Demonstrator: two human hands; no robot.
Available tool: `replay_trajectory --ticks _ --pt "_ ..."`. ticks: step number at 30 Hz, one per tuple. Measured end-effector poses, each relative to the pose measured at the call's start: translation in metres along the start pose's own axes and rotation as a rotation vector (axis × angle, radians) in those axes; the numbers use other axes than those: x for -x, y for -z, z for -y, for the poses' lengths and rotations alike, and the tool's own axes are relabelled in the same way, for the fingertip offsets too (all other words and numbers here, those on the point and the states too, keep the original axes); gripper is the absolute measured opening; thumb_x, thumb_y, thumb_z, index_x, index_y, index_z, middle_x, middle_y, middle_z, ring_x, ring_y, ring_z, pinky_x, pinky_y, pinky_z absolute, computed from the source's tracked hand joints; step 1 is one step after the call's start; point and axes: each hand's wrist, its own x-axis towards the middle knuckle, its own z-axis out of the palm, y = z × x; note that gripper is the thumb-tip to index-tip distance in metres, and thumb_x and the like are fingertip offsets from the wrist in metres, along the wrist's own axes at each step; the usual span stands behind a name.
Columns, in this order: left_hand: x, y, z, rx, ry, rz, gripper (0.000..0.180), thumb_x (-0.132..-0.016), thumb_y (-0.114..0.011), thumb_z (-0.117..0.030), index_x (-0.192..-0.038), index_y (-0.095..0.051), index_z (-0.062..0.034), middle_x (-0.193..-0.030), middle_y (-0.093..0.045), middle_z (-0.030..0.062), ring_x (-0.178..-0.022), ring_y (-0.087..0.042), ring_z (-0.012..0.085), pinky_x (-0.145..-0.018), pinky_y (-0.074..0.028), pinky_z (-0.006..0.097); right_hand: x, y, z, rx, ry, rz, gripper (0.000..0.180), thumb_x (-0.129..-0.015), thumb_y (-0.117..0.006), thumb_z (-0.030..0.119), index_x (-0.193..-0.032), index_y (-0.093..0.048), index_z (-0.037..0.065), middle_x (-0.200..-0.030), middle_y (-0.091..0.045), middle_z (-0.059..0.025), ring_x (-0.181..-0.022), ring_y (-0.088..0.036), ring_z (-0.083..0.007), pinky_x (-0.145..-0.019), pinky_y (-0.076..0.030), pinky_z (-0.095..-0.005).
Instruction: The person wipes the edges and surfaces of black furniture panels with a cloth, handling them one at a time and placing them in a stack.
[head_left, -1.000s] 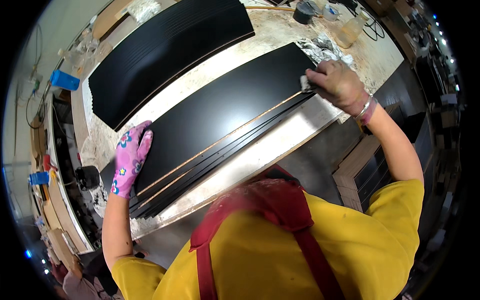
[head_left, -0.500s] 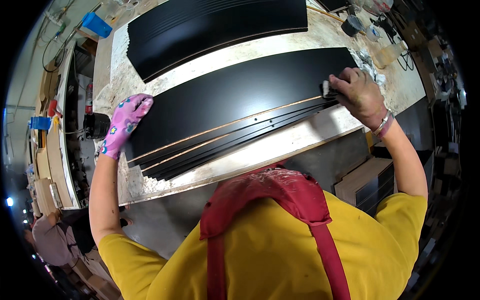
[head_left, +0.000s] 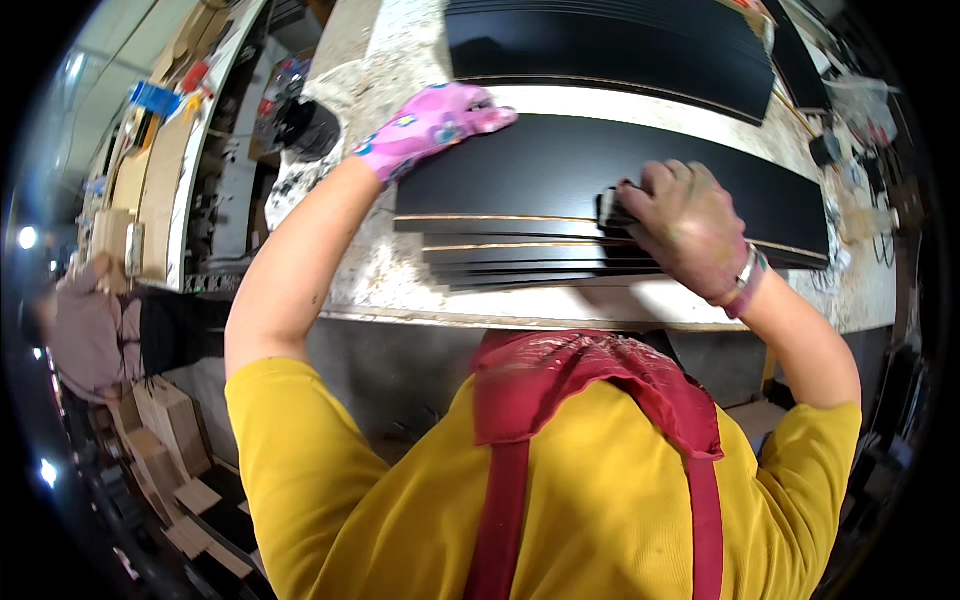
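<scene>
- The workbench (head_left: 380, 270), pale and mottled with stains, spans the scene from left to right, its near edge running just beyond the person's chest.
- A second stack of black panels (head_left: 600, 50) lies at the far side of the bench, apart from the nearer one, with a strip of bare bench between them.
- The stack of black panels (head_left: 560, 175) lies flat near the middle of the bench, its near edges stepped so that thin pale wood edges show between the dark faces.
- A person in a greyish top (head_left: 90, 330) stands at the far left, beyond the bench end, blurred.
- The left hand (head_left: 430, 125), in a pink patterned glove, lies flat with its fingers stretched out on the left end of the top panel, pressing down on it and gripping nothing.
- The right hand (head_left: 685, 230), bare and smudged, with a band at the wrist, is closed around a small dark block (head_left: 610, 208) that rests on the top panel, right of its middle.
- Small clutter (head_left: 840, 150) sits at the far right of the bench, too blurred to tell apart.
</scene>
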Motion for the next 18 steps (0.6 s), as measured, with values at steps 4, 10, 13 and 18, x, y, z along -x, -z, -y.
replay_trajectory --ticks 4,10,13,18 --pt "-0.004 -0.004 0.010 0.070 -0.061 0.020 0.057 -0.090 -0.058 -0.056 -0.109 -0.067 -0.0035 -0.101 -0.069 0.0172 -0.097 -0.065 0.0307 -0.085 -0.048 0.038 -0.042 -0.008 0.032 0.025 0.091 -0.063 0.012 -0.078 -0.059 0.013 -0.086 -0.063 0.006 -0.085 -0.058 -0.0109 -0.081 -0.060 -0.0277 -0.069 -0.048 -0.0410" --pt "-0.014 0.006 0.020 0.256 -0.156 0.157 0.055 -0.088 -0.063 -0.055 -0.102 -0.070 -0.0023 -0.093 -0.070 0.0100 -0.088 -0.062 0.0196 -0.083 -0.047 0.034 -0.144 -0.039 0.113 -0.126 0.120 -0.287 0.019 -0.087 -0.059 0.019 -0.088 -0.058 0.001 -0.075 -0.061 -0.0151 -0.074 -0.061 -0.0307 -0.069 -0.048 -0.0413" --pt "-0.016 0.010 0.020 0.182 -0.106 0.185 0.056 -0.087 -0.063 -0.056 -0.101 -0.070 -0.0021 -0.087 -0.068 0.0099 -0.083 -0.059 0.0192 -0.080 -0.046 0.035 -0.160 -0.036 0.132 -0.157 0.154 -0.267 0.019 -0.087 -0.059 0.019 -0.089 -0.058 0.000 -0.074 -0.060 -0.0141 -0.073 -0.061 -0.0297 -0.069 -0.049 -0.0403" --pt "0.002 0.017 0.007 0.247 -0.119 0.175 0.055 -0.088 -0.062 -0.057 -0.104 -0.069 -0.0046 -0.088 -0.067 0.0136 -0.082 -0.061 0.0238 -0.079 -0.047 0.037 -0.117 -0.026 0.093 -0.104 0.207 -0.241 0.015 -0.083 -0.061 0.015 -0.093 -0.060 0.003 -0.081 -0.059 -0.0111 -0.077 -0.060 -0.0271 -0.065 -0.047 -0.0395"
